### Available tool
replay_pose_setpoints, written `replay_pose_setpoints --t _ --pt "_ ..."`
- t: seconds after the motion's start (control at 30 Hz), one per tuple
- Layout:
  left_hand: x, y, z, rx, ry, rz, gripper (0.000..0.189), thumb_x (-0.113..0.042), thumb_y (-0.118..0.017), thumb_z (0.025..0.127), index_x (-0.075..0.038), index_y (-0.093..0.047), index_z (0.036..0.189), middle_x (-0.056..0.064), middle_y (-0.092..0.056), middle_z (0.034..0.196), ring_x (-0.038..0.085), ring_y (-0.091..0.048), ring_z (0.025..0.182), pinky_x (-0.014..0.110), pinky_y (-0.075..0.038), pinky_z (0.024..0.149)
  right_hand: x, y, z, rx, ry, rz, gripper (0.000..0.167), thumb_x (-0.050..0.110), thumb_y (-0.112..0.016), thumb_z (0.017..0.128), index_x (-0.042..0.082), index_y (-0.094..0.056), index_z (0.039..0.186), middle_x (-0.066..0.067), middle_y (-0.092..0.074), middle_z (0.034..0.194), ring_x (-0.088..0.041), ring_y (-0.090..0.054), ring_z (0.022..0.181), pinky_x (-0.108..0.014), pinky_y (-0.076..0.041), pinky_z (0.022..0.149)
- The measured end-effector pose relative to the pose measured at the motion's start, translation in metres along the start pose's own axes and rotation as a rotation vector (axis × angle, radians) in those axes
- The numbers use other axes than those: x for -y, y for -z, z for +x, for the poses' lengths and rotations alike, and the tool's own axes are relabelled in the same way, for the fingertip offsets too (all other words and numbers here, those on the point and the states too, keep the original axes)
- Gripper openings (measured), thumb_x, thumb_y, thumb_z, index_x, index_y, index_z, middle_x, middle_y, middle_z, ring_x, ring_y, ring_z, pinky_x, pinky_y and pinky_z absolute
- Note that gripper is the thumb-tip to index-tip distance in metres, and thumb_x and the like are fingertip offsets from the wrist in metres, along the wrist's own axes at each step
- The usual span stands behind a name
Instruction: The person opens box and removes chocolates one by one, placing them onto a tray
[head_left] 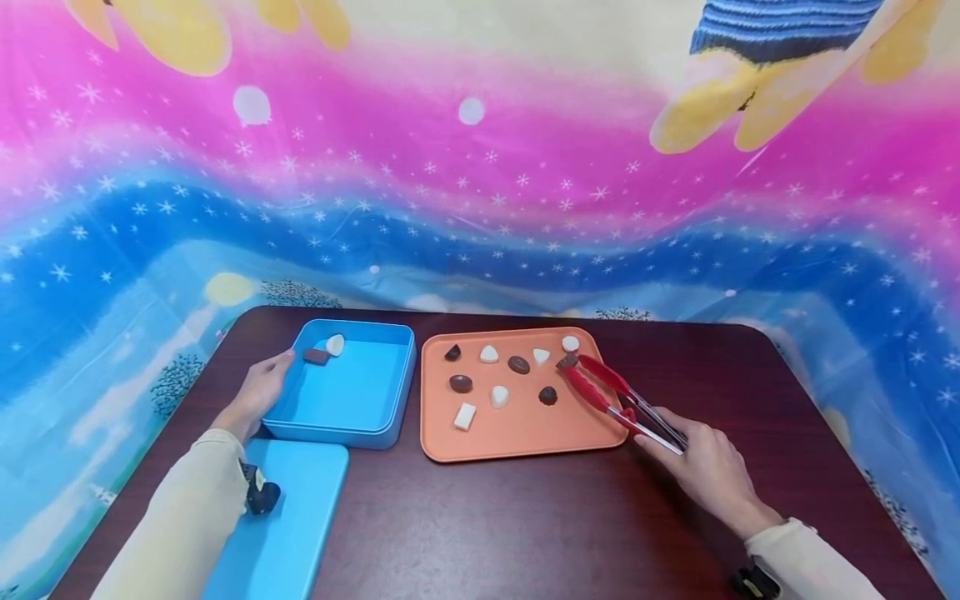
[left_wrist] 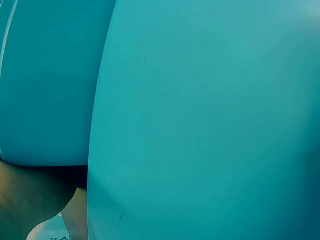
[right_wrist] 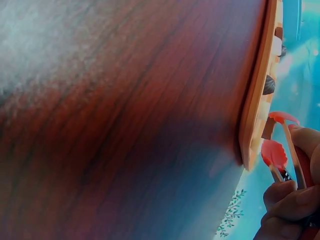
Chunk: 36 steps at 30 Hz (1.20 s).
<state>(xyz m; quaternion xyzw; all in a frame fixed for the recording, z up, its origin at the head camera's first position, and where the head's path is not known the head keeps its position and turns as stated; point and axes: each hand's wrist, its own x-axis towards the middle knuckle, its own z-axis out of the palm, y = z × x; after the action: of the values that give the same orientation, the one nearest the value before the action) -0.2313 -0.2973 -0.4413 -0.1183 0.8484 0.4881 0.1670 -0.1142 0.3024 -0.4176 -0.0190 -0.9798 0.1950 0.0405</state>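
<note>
My right hand (head_left: 708,471) grips metal tongs (right_wrist: 295,155) with red tips, reaching over the orange tray's right side. A dark brown chocolate (head_left: 567,362) lies between the tong tips; whether they pinch it firmly I cannot tell. Several brown and white chocolates lie spread on the orange tray (head_left: 517,446), among them a white rectangular one (head_left: 464,417) and a dark fluted one (head_left: 548,396). My left hand (head_left: 258,392) holds the left wall of the open blue box (head_left: 401,375), thumb at the rim. Inside that box are a brown bar (head_left: 316,357) and a white piece (head_left: 335,344).
The blue lid (head_left: 300,517) lies flat in front of the box, under my left forearm. Everything stands on a dark wooden table (head_left: 480,533). A printed cloth (head_left: 480,183) hangs around the table's back and sides.
</note>
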Motion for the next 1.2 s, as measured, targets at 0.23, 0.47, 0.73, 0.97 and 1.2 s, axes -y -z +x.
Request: replay_pose_setpoints --t 0.23,0.47,0.73,0.97,1.2 --pt "0.0 0.001 0.001 0.002 -0.009 -0.002 0.082 -0.065 -0.015 0.104 -0.011 0.003 0.163 0.024 0.003 0.169 0.054 0.0 0.154 0.075 -0.01 0.12 -0.002 -0.003 0.002 0.039 -0.01 -0.005 0.074 0.057 -0.073 0.087 0.008 -0.061 0.14 -0.022 -0.072 0.118 -0.021 -0.062 0.077 -0.03 -0.044 0.055" --pt "0.0 -0.001 0.003 0.001 -0.01 0.002 0.08 -0.063 -0.015 0.105 -0.01 0.002 0.163 0.024 0.002 0.169 0.053 -0.001 0.154 0.073 -0.01 0.121 -0.001 0.0 0.002 0.032 -0.02 0.006 0.077 0.061 -0.073 0.085 0.01 -0.06 0.141 -0.022 -0.073 0.113 -0.023 -0.063 0.079 -0.031 -0.045 0.056" --pt "-0.003 0.0 0.003 0.0 -0.017 0.004 0.081 -0.064 -0.015 0.104 -0.011 0.002 0.163 0.022 0.003 0.17 0.052 0.0 0.155 0.073 -0.01 0.122 0.01 0.002 0.004 -0.047 0.004 0.052 0.071 0.056 -0.074 0.087 0.01 -0.06 0.14 -0.019 -0.074 0.105 -0.023 -0.06 0.075 -0.03 -0.044 0.057" --pt "-0.001 0.0 0.002 0.0 -0.007 0.005 0.08 -0.064 -0.015 0.105 -0.011 0.002 0.163 0.023 0.003 0.17 0.052 0.0 0.155 0.073 -0.009 0.122 0.021 -0.002 0.0 -0.051 0.022 0.067 0.075 0.056 -0.074 0.087 0.008 -0.058 0.141 -0.015 -0.07 0.085 -0.02 -0.056 0.069 -0.028 -0.041 0.055" --pt "-0.001 0.001 0.002 0.006 -0.004 0.002 0.081 -0.065 -0.015 0.104 -0.012 0.002 0.163 0.023 0.004 0.17 0.052 0.001 0.155 0.073 -0.009 0.122 0.033 -0.001 0.001 -0.032 0.022 0.066 0.078 0.056 -0.077 0.085 0.009 -0.057 0.143 -0.002 -0.051 0.062 -0.015 -0.042 0.057 -0.026 -0.033 0.048"
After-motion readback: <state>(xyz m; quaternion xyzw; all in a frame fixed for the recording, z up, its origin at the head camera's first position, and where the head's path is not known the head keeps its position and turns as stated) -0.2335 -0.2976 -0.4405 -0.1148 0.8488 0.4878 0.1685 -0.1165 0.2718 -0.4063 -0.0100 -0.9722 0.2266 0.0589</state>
